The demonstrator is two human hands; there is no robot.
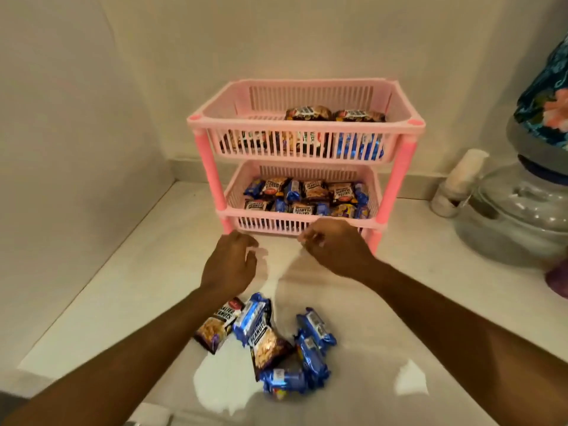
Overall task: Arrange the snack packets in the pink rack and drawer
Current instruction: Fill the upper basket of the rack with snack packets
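A pink two-tier rack (pixel 196 119) stands against the wall on a white counter. Its upper basket holds dark and blue snack packets (pixel 309 113). The lower basket (pixel 373 224) is filled with several peanut and blue biscuit packets (pixel 310 195). A loose pile of packets (pixel 264 336) lies on the counter near me. My left hand (pixel 230 262) hovers just before the rack's lower front edge, fingers loosely curled, holding nothing. My right hand (pixel 333 249) hangs beside it at the lower basket's rim, fingers loosely bent and empty.
A large clear water jar (pixel 519 216) with a floral cloth cover (pixel 547 96) stands at the right. A small white bottle (pixel 458 186) leans beside it. Walls close in at the left and behind the rack.
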